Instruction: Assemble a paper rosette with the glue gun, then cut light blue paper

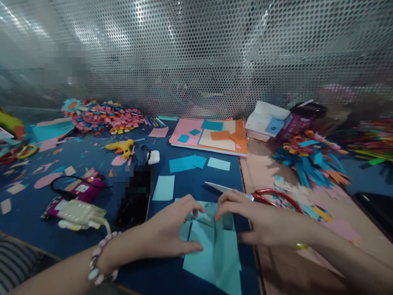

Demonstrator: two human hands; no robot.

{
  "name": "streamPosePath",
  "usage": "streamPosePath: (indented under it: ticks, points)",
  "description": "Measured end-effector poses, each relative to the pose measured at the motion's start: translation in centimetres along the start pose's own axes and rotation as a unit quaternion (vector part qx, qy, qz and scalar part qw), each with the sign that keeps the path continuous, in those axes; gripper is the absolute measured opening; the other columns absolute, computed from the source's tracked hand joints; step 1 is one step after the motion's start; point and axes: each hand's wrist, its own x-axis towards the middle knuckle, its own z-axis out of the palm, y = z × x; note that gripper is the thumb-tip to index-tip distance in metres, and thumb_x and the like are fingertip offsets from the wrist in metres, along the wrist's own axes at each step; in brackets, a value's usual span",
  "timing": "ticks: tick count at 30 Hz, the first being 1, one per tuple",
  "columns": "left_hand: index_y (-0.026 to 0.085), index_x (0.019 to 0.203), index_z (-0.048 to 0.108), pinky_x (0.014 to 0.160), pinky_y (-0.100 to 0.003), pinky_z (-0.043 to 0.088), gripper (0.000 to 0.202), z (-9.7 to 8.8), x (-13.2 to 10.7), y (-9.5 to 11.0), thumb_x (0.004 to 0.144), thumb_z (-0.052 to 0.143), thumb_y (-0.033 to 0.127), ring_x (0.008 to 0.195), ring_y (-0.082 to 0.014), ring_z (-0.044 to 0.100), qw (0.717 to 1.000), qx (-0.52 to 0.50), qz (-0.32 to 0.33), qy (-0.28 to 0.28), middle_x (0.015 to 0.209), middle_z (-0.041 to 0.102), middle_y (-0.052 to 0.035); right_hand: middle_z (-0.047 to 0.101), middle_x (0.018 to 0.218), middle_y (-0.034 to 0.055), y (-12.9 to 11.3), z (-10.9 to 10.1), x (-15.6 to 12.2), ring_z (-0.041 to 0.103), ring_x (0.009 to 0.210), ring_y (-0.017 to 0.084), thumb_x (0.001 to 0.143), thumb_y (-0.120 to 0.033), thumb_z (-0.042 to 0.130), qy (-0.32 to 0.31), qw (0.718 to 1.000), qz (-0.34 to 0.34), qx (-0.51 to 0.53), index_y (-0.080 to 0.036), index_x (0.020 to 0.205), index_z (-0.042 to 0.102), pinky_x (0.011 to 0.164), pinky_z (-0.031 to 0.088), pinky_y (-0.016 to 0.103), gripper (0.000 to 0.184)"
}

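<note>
Several light teal paper pieces [199, 262] overlap on the blue table in front of me. Over their left side is my left hand [172, 229], its thumb spread well away from the curled fingers. My right hand [245, 213] reaches in from the other side, fingertips bent down at the top of the paper and thumb apart. Neither hand visibly grips a sheet, though the fingers hide part of the paper. Just beyond the right hand lie scissors [264, 196] with red handles, partly covered by that hand. Another pale teal piece [163, 188] rests above the left hand.
A black phone [135, 200], a white earbud case [153, 157] and a yellow glue gun [123, 146] lie to the left. Stacked coloured sheets [187, 127] sit at the back. Fringed paper bunches [310, 159] are on the right. A perforated metal panel [196, 53] stands behind.
</note>
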Motion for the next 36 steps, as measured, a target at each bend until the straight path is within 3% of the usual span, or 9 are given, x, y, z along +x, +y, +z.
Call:
streamPosePath:
  ticks: [5, 9, 15, 18, 21, 24, 29, 32, 36]
  points:
    - [0.016, 0.106, 0.052, 0.077, -0.034, 0.043, 0.042, 0.7, 0.1, -0.4, 0.07, 0.072, 0.026, 0.088, -0.0214, 0.051, 0.999, 0.042, 0.004, 0.015, 0.097, 0.055, -0.0063, 0.05, 0.111, 0.0006, -1.4, 1.4, 0.7, 0.049, 0.11, 0.014, 0.08, -0.028, 0.069, -0.002, 0.998, -0.011, 0.059, -0.023, 0.09, 0.065, 0.097, 0.04, 0.027, 0.012]
    - [0.019, 0.115, 0.052, 0.078, -0.033, 0.044, 0.039, 0.9, 0.1, -0.6, 0.078, 0.064, 0.025, 0.086, -0.02, 0.054, 0.999, 0.0, -0.001, 0.033, 0.098, 0.058, -0.0065, 0.053, 0.11, 0.0012, -1.9, 3.1, 1.3, 0.053, 0.105, 0.013, 0.083, -0.028, 0.066, 0.096, 0.991, 0.017, 0.094, -0.019, 0.083, 0.061, 0.093, 0.042, 0.027, 0.01]
    - [0.018, 0.113, 0.047, 0.067, -0.029, 0.045, 0.03, 0.2, 0.3, -0.6, 0.095, 0.04, 0.041, 0.081, -0.0167, 0.056, 0.963, -0.169, -0.128, 0.166, 0.102, 0.059, -0.0073, 0.059, 0.094, 0.0015, -1.4, 3.2, 1.6, 0.058, 0.091, 0.014, 0.085, -0.027, 0.064, 0.3, 0.952, -0.014, 0.062, -0.021, 0.078, 0.06, 0.083, 0.046, 0.03, 0.01]
    - [0.017, 0.122, 0.04, 0.068, -0.029, 0.047, 0.039, -0.1, 0.6, -0.7, 0.095, 0.039, 0.044, 0.086, -0.0171, 0.057, 0.934, -0.308, -0.128, 0.127, 0.11, 0.059, -0.011, 0.057, 0.1, 0.0033, -1.3, 3.3, 1.3, 0.056, 0.098, 0.017, 0.085, -0.026, 0.064, 0.359, 0.93, -0.076, -0.01, -0.023, 0.082, 0.062, 0.085, 0.046, 0.033, 0.004]
    - [0.015, 0.127, 0.04, 0.071, -0.028, 0.047, 0.044, -0.2, 1.0, -1.0, 0.091, 0.051, 0.039, 0.084, -0.0144, 0.057, 0.912, -0.376, -0.134, 0.091, 0.123, 0.056, -0.0146, 0.055, 0.11, 0.0039, -1.4, 3.7, 1.0, 0.053, 0.107, 0.02, 0.084, -0.025, 0.065, 0.362, 0.922, -0.111, -0.078, -0.028, 0.083, 0.065, 0.089, 0.045, 0.037, 0.002]
    - [0.016, 0.128, 0.04, 0.071, -0.028, 0.047, 0.052, 0.0, 1.1, -1.5, 0.083, 0.064, 0.028, 0.075, -0.0097, 0.057, 0.906, -0.388, -0.115, 0.123, 0.135, 0.048, -0.0167, 0.049, 0.123, 0.003, -1.3, 4.3, 0.9, 0.046, 0.117, 0.023, 0.083, -0.027, 0.066, 0.36, 0.924, -0.099, -0.087, -0.029, 0.082, 0.066, 0.095, 0.042, 0.042, 0.003]
    - [0.019, 0.13, 0.04, 0.087, -0.032, 0.046, 0.05, 0.3, 0.6, -1.5, 0.085, 0.062, 0.021, 0.1, -0.0175, 0.06, 0.918, -0.375, -0.052, 0.116, 0.117, 0.062, -0.0106, 0.04, 0.135, 0.0038, -0.6, 5.3, 1.7, 0.043, 0.123, 0.022, 0.081, -0.03, 0.068, 0.367, 0.924, -0.009, 0.102, -0.03, 0.103, 0.056, 0.101, 0.041, 0.041, 0.025]
    - [0.02, 0.128, 0.044, 0.089, -0.032, 0.045, 0.043, 0.3, 0.5, -1.0, 0.087, 0.059, 0.022, 0.105, -0.0182, 0.059, 0.934, -0.331, -0.041, 0.125, 0.112, 0.064, -0.0079, 0.053, 0.116, 0.0052, -0.2, 5.8, 2.3, 0.055, 0.103, 0.018, 0.08, -0.03, 0.067, 0.348, 0.902, 0.012, 0.257, -0.029, 0.123, 0.044, 0.087, 0.049, 0.036, 0.049]
    - [0.018, 0.124, 0.049, 0.092, -0.034, 0.045, 0.034, 0.0, 0.4, -0.3, 0.092, 0.051, 0.031, 0.108, -0.0202, 0.059, 0.947, -0.293, -0.046, 0.123, 0.115, 0.065, -0.0103, 0.054, 0.086, -0.0001, -0.2, 5.9, 2.9, 0.057, 0.08, 0.016, 0.077, -0.031, 0.066, 0.337, 0.894, 0.083, 0.283, -0.024, 0.114, 0.052, 0.07, 0.047, 0.031, 0.041]
